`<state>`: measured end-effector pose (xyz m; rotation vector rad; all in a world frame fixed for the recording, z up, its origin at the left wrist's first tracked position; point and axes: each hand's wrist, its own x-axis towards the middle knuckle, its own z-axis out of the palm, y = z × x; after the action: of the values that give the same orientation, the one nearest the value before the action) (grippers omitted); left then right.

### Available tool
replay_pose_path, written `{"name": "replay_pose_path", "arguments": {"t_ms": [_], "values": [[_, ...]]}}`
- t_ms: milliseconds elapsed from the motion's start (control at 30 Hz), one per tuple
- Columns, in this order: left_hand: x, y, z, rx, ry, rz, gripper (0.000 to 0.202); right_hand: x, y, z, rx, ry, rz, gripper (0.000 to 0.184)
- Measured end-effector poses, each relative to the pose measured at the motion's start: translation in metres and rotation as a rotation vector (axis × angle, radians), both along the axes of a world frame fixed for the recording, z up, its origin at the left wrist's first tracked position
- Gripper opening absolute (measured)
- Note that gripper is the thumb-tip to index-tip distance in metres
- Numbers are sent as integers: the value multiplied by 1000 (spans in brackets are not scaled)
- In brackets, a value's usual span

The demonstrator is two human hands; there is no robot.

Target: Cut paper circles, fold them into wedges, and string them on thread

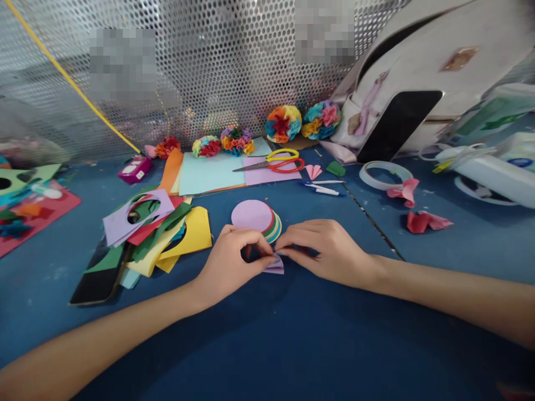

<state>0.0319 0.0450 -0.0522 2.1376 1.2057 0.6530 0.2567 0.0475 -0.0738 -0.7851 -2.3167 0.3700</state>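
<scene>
My left hand (229, 267) and my right hand (326, 250) meet over the blue table top (317, 334), their fingertips pinching a small folded piece of lilac paper (275, 265) from both sides. Much of that paper is hidden by my fingers. Just beyond my hands lies a stack of paper circles (254, 217) with a lilac one on top and green, red and other colours fanned beneath. To the left of my left hand is a heap of coloured paper offcuts (154, 234), some with round holes cut out.
Red-handled scissors (276, 161) lie on lilac and pale blue paper sheets. Several multicoloured paper flowers (284, 123) stand against a perforated metal screen (209, 67). A white bag (418, 72), a tape roll (384, 175), pink and red paper scraps (424, 221) and a black phone (98, 278) lie nearby.
</scene>
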Motion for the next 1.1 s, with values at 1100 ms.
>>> {"name": "replay_pose_path", "arguments": {"t_ms": [1100], "values": [[-8, 2, -7, 2, -70, -19, 18, -5, 9, 2, -339, 171, 58, 13]]}}
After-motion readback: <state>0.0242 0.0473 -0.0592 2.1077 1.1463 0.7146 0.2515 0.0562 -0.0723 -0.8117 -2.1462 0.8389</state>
